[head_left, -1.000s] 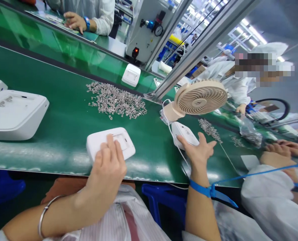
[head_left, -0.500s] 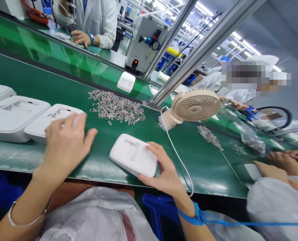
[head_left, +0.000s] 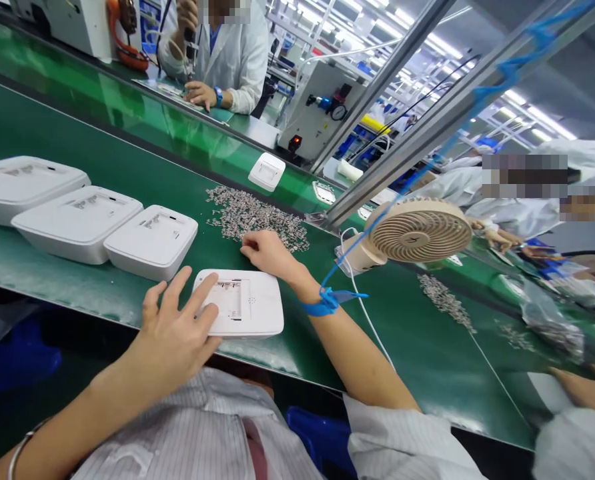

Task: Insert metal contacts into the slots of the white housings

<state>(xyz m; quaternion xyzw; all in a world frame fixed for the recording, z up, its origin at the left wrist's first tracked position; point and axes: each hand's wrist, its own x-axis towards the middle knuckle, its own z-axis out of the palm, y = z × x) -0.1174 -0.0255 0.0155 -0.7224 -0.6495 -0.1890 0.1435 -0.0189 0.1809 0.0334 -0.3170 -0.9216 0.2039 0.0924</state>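
A white plastic housing (head_left: 260,300) lies face up on the green belt before me, its recessed compartment showing small metal contacts. My left hand (head_left: 180,327) rests at its left end, fingers spread, two fingertips on the top and the thumb along the near edge. Beyond the housing, my right hand (head_left: 267,255) reaches to the near edge of a pile of small metal pieces (head_left: 250,213). Its fingers are curled together; whatever is between the fingertips is hidden. A blue wrist strap (head_left: 322,305) circles my right wrist.
Three similar white housings (head_left: 152,243) stand in a row at left. A beige fan (head_left: 417,230) with a white cable stands at right, near a metal post. Another white unit (head_left: 267,171) lies across the belt. Co-workers sit opposite and at right; another metal pile (head_left: 445,303) lies there.
My right hand has let go of the housing and moved to the metal pile. My left hand has come from the left-hand row onto the housing, which now sits turned and further left.
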